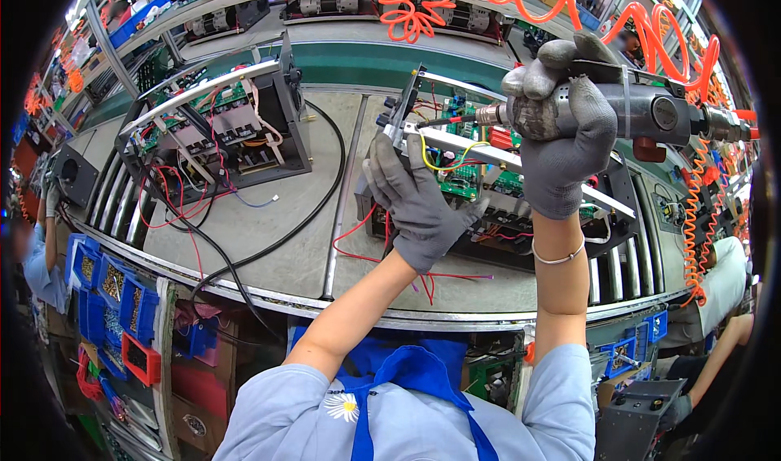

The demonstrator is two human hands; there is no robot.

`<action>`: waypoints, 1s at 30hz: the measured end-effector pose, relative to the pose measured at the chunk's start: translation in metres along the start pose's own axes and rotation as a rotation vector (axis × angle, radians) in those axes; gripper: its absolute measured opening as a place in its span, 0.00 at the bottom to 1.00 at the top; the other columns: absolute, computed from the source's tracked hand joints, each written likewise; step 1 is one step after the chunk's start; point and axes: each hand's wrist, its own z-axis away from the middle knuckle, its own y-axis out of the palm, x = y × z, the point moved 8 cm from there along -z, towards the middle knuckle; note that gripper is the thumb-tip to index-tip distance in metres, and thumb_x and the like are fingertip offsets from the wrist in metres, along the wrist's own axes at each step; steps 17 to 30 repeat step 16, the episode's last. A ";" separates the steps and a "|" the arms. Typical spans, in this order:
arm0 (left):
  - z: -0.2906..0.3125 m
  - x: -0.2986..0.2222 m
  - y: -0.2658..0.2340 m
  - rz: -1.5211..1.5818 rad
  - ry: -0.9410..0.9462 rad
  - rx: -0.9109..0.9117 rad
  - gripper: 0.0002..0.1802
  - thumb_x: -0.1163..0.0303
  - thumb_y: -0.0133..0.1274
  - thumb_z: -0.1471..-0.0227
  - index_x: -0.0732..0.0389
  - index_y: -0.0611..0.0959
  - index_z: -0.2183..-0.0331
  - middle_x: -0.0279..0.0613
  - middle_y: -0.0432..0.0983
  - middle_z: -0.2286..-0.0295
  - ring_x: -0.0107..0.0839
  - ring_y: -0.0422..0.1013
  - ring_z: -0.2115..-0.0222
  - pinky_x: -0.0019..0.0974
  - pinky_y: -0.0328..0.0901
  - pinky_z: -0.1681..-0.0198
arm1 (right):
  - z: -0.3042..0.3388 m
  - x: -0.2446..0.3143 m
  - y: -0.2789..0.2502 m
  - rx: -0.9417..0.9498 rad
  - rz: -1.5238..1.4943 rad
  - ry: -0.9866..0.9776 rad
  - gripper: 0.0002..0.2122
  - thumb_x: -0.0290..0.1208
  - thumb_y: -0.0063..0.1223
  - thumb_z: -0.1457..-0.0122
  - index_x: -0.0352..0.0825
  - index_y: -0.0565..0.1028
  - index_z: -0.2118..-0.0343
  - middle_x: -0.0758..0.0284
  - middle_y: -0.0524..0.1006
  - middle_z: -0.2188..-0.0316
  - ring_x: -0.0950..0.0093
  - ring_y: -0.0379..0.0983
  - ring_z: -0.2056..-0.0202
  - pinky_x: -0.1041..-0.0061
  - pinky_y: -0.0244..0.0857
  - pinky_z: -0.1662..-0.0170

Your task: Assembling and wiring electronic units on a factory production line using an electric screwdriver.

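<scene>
My right hand (561,136), in a grey glove, is wrapped round a pneumatic screwdriver (643,113) held level. Its bit points left and meets the end of a silver metal rail (464,145) on an open-framed machine unit (496,189). My left hand (415,205), also gloved, rests with stretched fingers against the bracket (396,128) at that rail's end, its thumb spread to the right. Green circuit boards and coloured wires show inside the unit. What lies under my left fingertips is hidden.
A similar open unit (220,128) stands at left, its black cable (333,209) looping across the bench. Orange air hoses (651,34) hang above right. Blue screw bins (110,282) sit lower left. Co-workers' arms (50,241) show at both edges.
</scene>
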 end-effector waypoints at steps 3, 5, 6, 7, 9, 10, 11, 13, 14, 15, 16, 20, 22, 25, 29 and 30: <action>-0.001 -0.001 0.000 -0.027 -0.005 0.001 0.70 0.29 0.58 0.64 0.69 0.50 0.35 0.70 0.41 0.39 0.67 0.41 0.39 0.65 0.38 0.37 | -0.002 -0.004 0.003 -0.012 0.036 0.011 0.21 0.30 0.41 0.42 0.29 0.68 0.46 0.58 0.76 0.61 0.72 0.72 0.69 0.62 0.72 0.61; -0.002 -0.003 -0.002 -0.024 0.006 -0.026 0.69 0.30 0.59 0.64 0.71 0.53 0.36 0.68 0.43 0.39 0.66 0.42 0.38 0.63 0.40 0.36 | -0.004 -0.007 0.002 -0.011 0.050 0.025 0.21 0.30 0.41 0.42 0.29 0.69 0.46 0.58 0.76 0.61 0.72 0.72 0.70 0.62 0.72 0.62; -0.002 -0.004 -0.002 -0.022 0.002 -0.027 0.69 0.30 0.59 0.64 0.71 0.53 0.36 0.68 0.43 0.39 0.66 0.42 0.38 0.63 0.40 0.36 | -0.007 -0.008 0.004 0.041 -0.009 0.023 0.21 0.30 0.41 0.42 0.29 0.69 0.46 0.58 0.76 0.61 0.73 0.72 0.70 0.62 0.71 0.62; -0.003 -0.005 -0.002 -0.032 -0.010 -0.033 0.68 0.30 0.58 0.64 0.71 0.55 0.36 0.67 0.44 0.40 0.64 0.42 0.38 0.62 0.41 0.37 | -0.008 -0.010 0.007 0.094 -0.071 0.022 0.21 0.30 0.41 0.42 0.29 0.69 0.46 0.58 0.76 0.60 0.73 0.72 0.69 0.62 0.71 0.62; -0.003 0.001 0.002 -0.040 -0.027 -0.040 0.67 0.30 0.58 0.63 0.72 0.57 0.37 0.67 0.45 0.40 0.63 0.42 0.38 0.62 0.42 0.37 | -0.010 -0.009 0.010 0.089 -0.026 0.014 0.21 0.31 0.41 0.42 0.29 0.69 0.46 0.58 0.76 0.60 0.73 0.72 0.70 0.62 0.71 0.62; -0.004 0.003 0.004 -0.112 0.013 -0.069 0.67 0.29 0.56 0.63 0.72 0.58 0.37 0.67 0.45 0.41 0.63 0.43 0.38 0.61 0.42 0.37 | -0.012 -0.008 0.012 0.081 0.019 0.004 0.21 0.31 0.41 0.42 0.29 0.69 0.46 0.58 0.76 0.60 0.73 0.72 0.70 0.63 0.71 0.62; -0.003 0.003 0.005 -0.184 0.052 -0.097 0.67 0.28 0.55 0.63 0.73 0.59 0.38 0.67 0.46 0.41 0.62 0.44 0.38 0.60 0.42 0.37 | -0.013 -0.008 0.014 0.085 0.018 0.008 0.21 0.31 0.41 0.42 0.29 0.69 0.46 0.58 0.76 0.60 0.73 0.72 0.70 0.63 0.71 0.62; -0.003 -0.001 -0.001 -0.128 0.021 -0.075 0.66 0.27 0.54 0.62 0.72 0.59 0.38 0.66 0.46 0.41 0.61 0.44 0.38 0.60 0.42 0.36 | -0.015 -0.007 0.019 0.139 0.017 0.007 0.22 0.32 0.42 0.42 0.29 0.69 0.46 0.58 0.77 0.60 0.73 0.71 0.69 0.62 0.71 0.61; -0.004 -0.003 -0.004 -0.071 -0.004 -0.053 0.66 0.26 0.52 0.61 0.71 0.59 0.37 0.65 0.46 0.41 0.60 0.45 0.38 0.60 0.42 0.36 | -0.015 -0.007 0.020 0.141 0.017 0.013 0.22 0.32 0.42 0.42 0.29 0.69 0.46 0.58 0.77 0.60 0.73 0.71 0.69 0.62 0.71 0.61; -0.004 -0.003 -0.009 0.033 -0.010 -0.112 0.60 0.29 0.54 0.57 0.65 0.59 0.36 0.57 0.49 0.40 0.52 0.47 0.37 0.60 0.41 0.36 | -0.014 -0.008 0.021 0.155 -0.004 0.053 0.22 0.33 0.43 0.43 0.29 0.69 0.46 0.58 0.76 0.59 0.72 0.72 0.69 0.61 0.71 0.61; -0.004 -0.001 -0.014 0.137 -0.015 -0.174 0.55 0.33 0.56 0.53 0.59 0.60 0.36 0.49 0.51 0.39 0.45 0.48 0.37 0.60 0.41 0.35 | -0.013 -0.009 0.023 0.170 -0.024 0.090 0.22 0.34 0.44 0.43 0.29 0.69 0.46 0.58 0.76 0.59 0.72 0.72 0.68 0.60 0.71 0.60; -0.004 -0.001 -0.014 0.137 -0.015 -0.174 0.55 0.33 0.56 0.53 0.59 0.60 0.36 0.49 0.51 0.39 0.45 0.48 0.37 0.60 0.41 0.35 | -0.013 -0.009 0.023 0.170 -0.024 0.090 0.22 0.34 0.44 0.43 0.29 0.69 0.46 0.58 0.76 0.59 0.72 0.72 0.68 0.60 0.71 0.60; -0.004 -0.001 -0.014 0.137 -0.015 -0.174 0.55 0.33 0.56 0.53 0.59 0.60 0.36 0.49 0.51 0.39 0.45 0.48 0.37 0.60 0.41 0.35 | -0.013 -0.009 0.023 0.170 -0.024 0.090 0.22 0.34 0.44 0.43 0.29 0.69 0.46 0.58 0.76 0.59 0.72 0.72 0.68 0.60 0.71 0.60; -0.004 -0.001 -0.014 0.137 -0.015 -0.174 0.55 0.33 0.56 0.53 0.59 0.60 0.36 0.49 0.51 0.39 0.45 0.48 0.37 0.60 0.41 0.35 | -0.013 -0.009 0.023 0.170 -0.024 0.090 0.22 0.34 0.44 0.43 0.29 0.69 0.46 0.58 0.76 0.59 0.72 0.72 0.68 0.60 0.71 0.60; -0.004 -0.001 -0.014 0.137 -0.015 -0.174 0.55 0.33 0.56 0.53 0.59 0.60 0.36 0.49 0.51 0.39 0.45 0.48 0.37 0.60 0.41 0.35 | -0.013 -0.009 0.023 0.170 -0.024 0.090 0.22 0.34 0.44 0.43 0.29 0.69 0.46 0.58 0.76 0.59 0.72 0.72 0.68 0.60 0.71 0.60; -0.004 -0.001 -0.014 0.137 -0.015 -0.174 0.55 0.33 0.56 0.53 0.59 0.60 0.36 0.49 0.51 0.39 0.45 0.48 0.37 0.60 0.41 0.35 | -0.013 -0.009 0.023 0.170 -0.024 0.090 0.22 0.34 0.44 0.43 0.29 0.69 0.46 0.58 0.76 0.59 0.72 0.72 0.68 0.60 0.71 0.60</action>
